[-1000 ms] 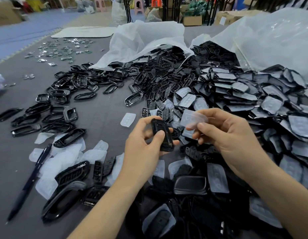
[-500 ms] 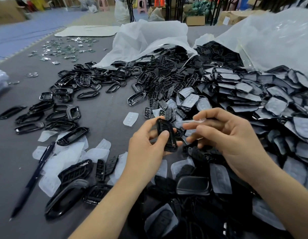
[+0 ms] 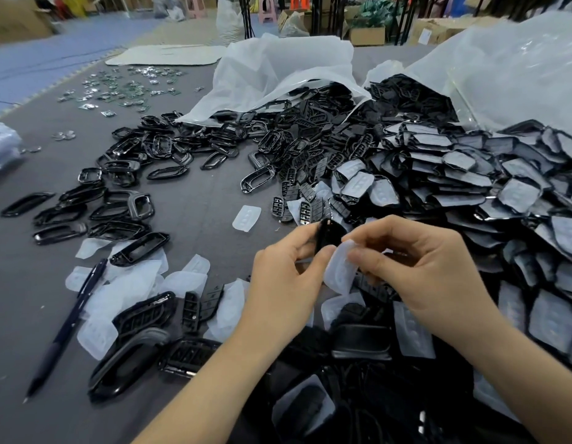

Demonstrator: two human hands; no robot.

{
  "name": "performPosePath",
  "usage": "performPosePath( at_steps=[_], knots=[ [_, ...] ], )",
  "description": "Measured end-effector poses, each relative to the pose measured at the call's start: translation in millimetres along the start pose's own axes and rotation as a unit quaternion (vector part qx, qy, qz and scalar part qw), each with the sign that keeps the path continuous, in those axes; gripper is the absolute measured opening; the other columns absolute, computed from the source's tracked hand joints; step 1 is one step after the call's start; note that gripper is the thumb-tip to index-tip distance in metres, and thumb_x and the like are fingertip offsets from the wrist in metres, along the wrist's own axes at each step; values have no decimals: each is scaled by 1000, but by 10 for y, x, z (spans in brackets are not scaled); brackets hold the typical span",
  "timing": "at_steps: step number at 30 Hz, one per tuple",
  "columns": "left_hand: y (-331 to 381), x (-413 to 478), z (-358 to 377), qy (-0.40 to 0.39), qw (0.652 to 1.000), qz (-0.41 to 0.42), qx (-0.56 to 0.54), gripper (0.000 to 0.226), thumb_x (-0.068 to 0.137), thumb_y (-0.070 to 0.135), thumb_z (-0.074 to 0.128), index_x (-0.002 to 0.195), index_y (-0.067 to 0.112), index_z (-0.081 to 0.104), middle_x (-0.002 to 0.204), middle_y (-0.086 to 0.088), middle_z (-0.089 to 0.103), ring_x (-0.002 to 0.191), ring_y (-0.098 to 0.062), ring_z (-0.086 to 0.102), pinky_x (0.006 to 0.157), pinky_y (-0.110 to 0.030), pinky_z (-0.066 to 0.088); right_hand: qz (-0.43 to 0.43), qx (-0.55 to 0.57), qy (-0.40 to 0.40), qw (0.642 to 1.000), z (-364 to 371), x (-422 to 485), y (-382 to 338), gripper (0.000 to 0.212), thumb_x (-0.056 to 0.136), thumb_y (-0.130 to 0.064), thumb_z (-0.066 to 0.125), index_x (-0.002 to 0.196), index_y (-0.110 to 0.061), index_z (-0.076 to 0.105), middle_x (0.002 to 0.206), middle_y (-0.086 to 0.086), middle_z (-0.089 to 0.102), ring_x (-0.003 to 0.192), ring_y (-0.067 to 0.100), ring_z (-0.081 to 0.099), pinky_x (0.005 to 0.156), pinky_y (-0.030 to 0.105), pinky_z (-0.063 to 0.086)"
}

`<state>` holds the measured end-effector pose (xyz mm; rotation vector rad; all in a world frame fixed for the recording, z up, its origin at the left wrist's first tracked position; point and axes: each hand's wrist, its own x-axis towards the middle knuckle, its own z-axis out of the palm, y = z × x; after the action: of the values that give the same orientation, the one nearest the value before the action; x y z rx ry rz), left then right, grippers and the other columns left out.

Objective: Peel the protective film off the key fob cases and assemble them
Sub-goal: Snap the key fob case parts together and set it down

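My left hand (image 3: 286, 283) holds a small black key fob case (image 3: 330, 233) upright between thumb and fingers. My right hand (image 3: 422, 274) pinches a translucent white film (image 3: 340, 270) that hangs down beside the case, between the two hands. Whether the film still clings to the case I cannot tell. A large heap of film-covered black cases (image 3: 470, 187) fills the right side. Peeled films (image 3: 127, 283) lie scattered at the lower left.
Black frames (image 3: 118, 216) and button pads (image 3: 297, 187) are strewn over the grey table (image 3: 198, 203). Two white plastic bags (image 3: 278, 72) spill parts at the back. A dark pen (image 3: 67, 325) lies at the left. Small metal bits (image 3: 124, 88) sit far left.
My right hand has brought the film from up high at the right down and left, against the case. The left hand has turned the case more edge-on.
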<state>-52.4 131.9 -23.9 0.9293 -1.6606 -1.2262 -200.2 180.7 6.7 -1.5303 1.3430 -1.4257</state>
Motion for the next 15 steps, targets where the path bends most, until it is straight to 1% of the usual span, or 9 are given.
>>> performPosePath(
  at_steps=[2,3,5,7,8,9,11,14,15],
  knots=[
    [11,-31,42,-11,999,38,26,16,91,33,60,106,34,66,79,-14,71,69,-25,63,69,-57,52,-18,-41,28,999,24,-25,32,12,78,-8,75,79,-19,70,74,-3,71,61,11,65,60,16,52],
    [11,-43,54,-12,997,55,43,16,92,35,58,106,36,64,78,-20,68,63,-27,59,65,-57,51,-29,-55,46,997,35,-38,42,13,78,-7,75,78,-19,69,73,-4,70,61,11,64,59,16,52],
    [2,-52,65,-3,994,79,71,19,92,34,57,110,36,64,72,-23,65,54,-28,52,57,-47,50,-70,-102,83,989,55,-63,52,13,79,-6,75,78,-17,67,71,-4,69,61,8,64,59,13,51],
    [2,-54,61,21,989,102,102,23,92,31,58,114,29,65,62,-17,61,49,-21,39,49,-33,41,-135,-170,112,970,76,-78,53,9,80,-5,74,80,-11,68,72,-6,67,67,7,65,64,12,51],
    [10,-55,60,32,986,116,116,24,91,30,59,114,26,65,57,-13,57,48,-12,33,47,-28,37,-166,-198,123,958,86,-83,55,5,81,-5,72,80,-7,68,77,-3,67,70,8,64,66,13,51],
    [20,-60,61,41,983,129,126,24,91,30,59,114,24,65,54,-11,54,48,-8,31,45,-24,33,-192,-221,134,947,93,-87,60,3,82,-4,71,81,-4,68,82,1,66,73,8,63,68,15,51],
    [49,-67,67,54,977,152,142,24,92,29,59,114,22,66,53,-8,53,45,-12,34,44,-20,33,-230,-254,153,927,102,-97,65,2,81,-2,71,80,-1,70,85,6,63,75,9,59,67,18,50],
    [113,-89,74,90,957,203,188,31,88,22,56,116,16,67,51,2,48,45,-3,38,46,-7,33,-276,-287,184,899,104,-120,62,2,80,1,73,78,2,72,76,11,60,69,14,55,62,24,47],
    [129,-102,72,95,950,221,200,33,87,20,55,117,15,67,52,5,52,47,-3,43,47,-7,37,-292,-293,192,890,96,-123,59,3,79,1,74,76,3,72,73,12,59,66,17,55,61,25,46]
  ],
)
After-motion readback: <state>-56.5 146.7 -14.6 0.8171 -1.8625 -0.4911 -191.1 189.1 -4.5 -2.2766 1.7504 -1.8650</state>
